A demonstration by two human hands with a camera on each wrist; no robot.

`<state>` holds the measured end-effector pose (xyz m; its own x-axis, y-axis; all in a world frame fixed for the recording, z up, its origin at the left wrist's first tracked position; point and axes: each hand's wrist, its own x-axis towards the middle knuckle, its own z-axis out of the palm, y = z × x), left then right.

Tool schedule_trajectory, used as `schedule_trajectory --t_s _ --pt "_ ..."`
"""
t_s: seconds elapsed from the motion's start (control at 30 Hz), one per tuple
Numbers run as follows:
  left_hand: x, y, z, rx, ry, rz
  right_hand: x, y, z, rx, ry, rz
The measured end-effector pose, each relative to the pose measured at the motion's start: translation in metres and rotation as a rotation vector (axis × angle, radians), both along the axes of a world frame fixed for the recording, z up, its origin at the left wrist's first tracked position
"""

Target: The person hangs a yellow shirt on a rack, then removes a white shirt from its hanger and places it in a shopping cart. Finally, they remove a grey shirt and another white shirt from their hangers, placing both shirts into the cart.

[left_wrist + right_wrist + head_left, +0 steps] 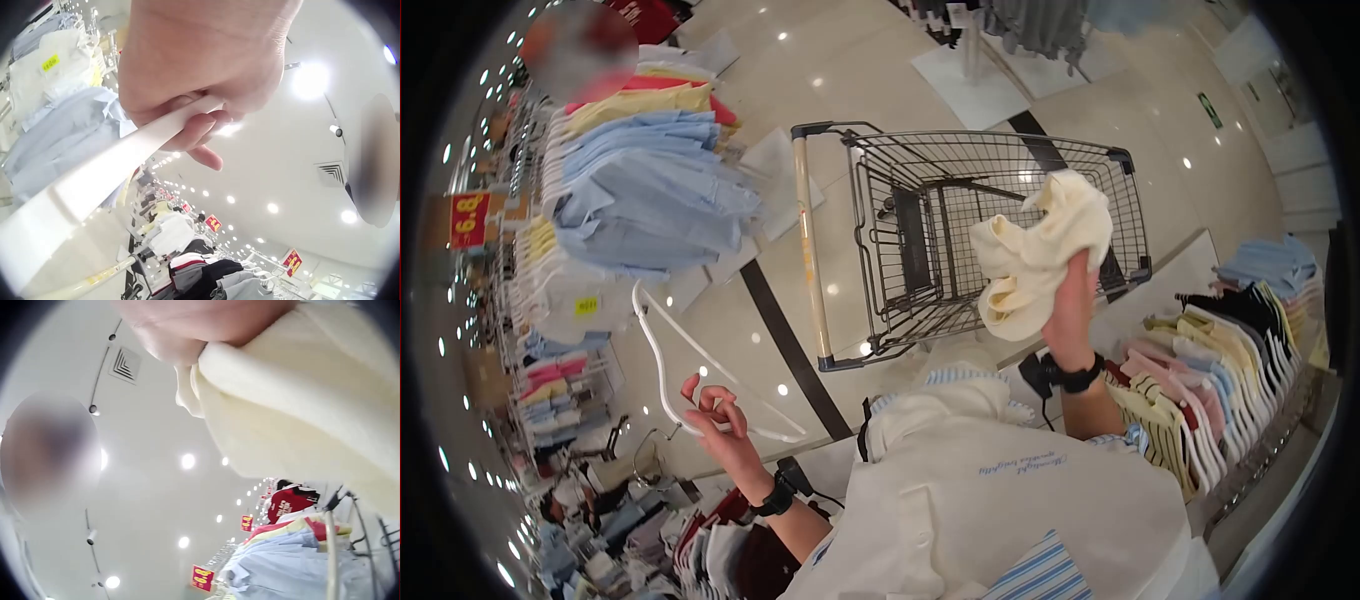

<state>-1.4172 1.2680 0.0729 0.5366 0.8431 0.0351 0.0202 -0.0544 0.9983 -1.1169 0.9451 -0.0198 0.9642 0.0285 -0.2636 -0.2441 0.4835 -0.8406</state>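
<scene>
Head view: Above a grey wire shopping cart (1122, 156), the right hand (1073, 312) grips a bunched cream cloth garment (1055, 240) — likely light, limp, best gathered by its folds — while the left hand (722, 432) holds a stiff-looking white hanger (657, 360).

Bright white light comes down on me from round ceiling lamps (311, 81), the nearest burnt out to blank discs in both wrist views. In the head view they return as small glints on the glossy floor (860, 70) around me. Close to the left wrist lens, my fingers (199, 128) show only mild shading, and the white hanger (94, 169) is washed pale and soft-edged. By my right wrist, gentle shadows mark the folds of the cream cloth (281, 412), its nearest part out of focus. A rounded smear of blur covers one patch in each picture. Wide-angle bending curves every view toward its black edges.
</scene>
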Motion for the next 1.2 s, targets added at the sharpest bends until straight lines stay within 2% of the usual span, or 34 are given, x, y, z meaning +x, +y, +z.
schedule_trajectory --t_s 0.03,0.1,0.17,0.2,0.23,0.27,0.3,0.37,0.43,0.47,0.53,0.57,0.63,0.77,0.83,0.87,0.93,1.07,1.2 --pt "-0.005 -0.007 0.003 0.013 0.003 0.02 0.019 0.005 -0.009 -0.08 -0.005 0.028" --pt "-0.01 -0.021 0.009 0.027 -0.033 0.064 0.061 0.024 -0.024 -0.009 0.09 0.166" --pt "-0.014 -0.037 0.017 0.063 -0.022 0.082 0.103 0.044 -0.075 0.052 0.274 0.284" --pt "-0.013 -0.048 0.024 0.094 0.003 0.136 0.12 0.057 -0.108 0.052 0.399 0.323" --pt "-0.011 -0.058 0.03 0.124 0.03 0.185 0.137 0.068 -0.165 0.072 0.461 0.387" --pt "-0.01 -0.067 0.035 0.13 0.041 0.181 0.143 0.078 -0.222 0.204 0.447 0.41" --pt "-0.01 -0.077 0.039 0.139 0.052 0.224 0.145 0.089 -0.264 0.164 0.397 0.393" --pt "-0.013 -0.092 0.044 0.152 0.071 0.259 0.138 0.078 -0.266 -0.397 0.426 0.419" --pt "-0.016 -0.1 0.046 0.151 0.108 0.246 0.119 0.061 -0.299 -0.354 0.265 0.376" --pt "-0.013 -0.103 0.045 0.156 0.104 0.22 0.113 0.052 -0.318 -0.369 0.222 0.43" --pt "0.001 -0.105 0.039 0.132 0.113 0.199 0.094 0.012 -0.311 -0.336 0.159 0.601" --pt "0.009 -0.105 0.037 0.101 0.115 0.191 0.085 -0.014 -0.284 -0.285 0.164 0.662" --pt "0.035 -0.105 0.034 0.074 0.126 0.122 0.068 -0.053 -0.269 -0.266 0.156 0.635" --pt "0.084 -0.111 0.03 0.033 0.145 -0.088 0.046 -0.123 -0.277 -0.303 0.132 0.512" --pt "0.104 -0.118 0.028 0.022 0.172 -0.187 0.04 -0.152 -0.293 -0.381 0.086 0.45" --pt "0.114 -0.127 0.03 0.018 0.176 -0.207 0.037 -0.165 -0.3 -0.495 0.075 0.395" --pt "0.122 -0.135 0.031 0.051 0.217 -0.257 0.031 -0.182 -0.298 -0.687 0.069 0.31" --pt "0.13 -0.14 0.035 0.141 0.277 -0.324 0.027 -0.197 -0.293 -0.709 0.056 0.242" --pt "0.129 -0.136 0.035 0.197 0.277 -0.34 0.024 -0.199 -0.277 -0.869 -0.008 0.347"
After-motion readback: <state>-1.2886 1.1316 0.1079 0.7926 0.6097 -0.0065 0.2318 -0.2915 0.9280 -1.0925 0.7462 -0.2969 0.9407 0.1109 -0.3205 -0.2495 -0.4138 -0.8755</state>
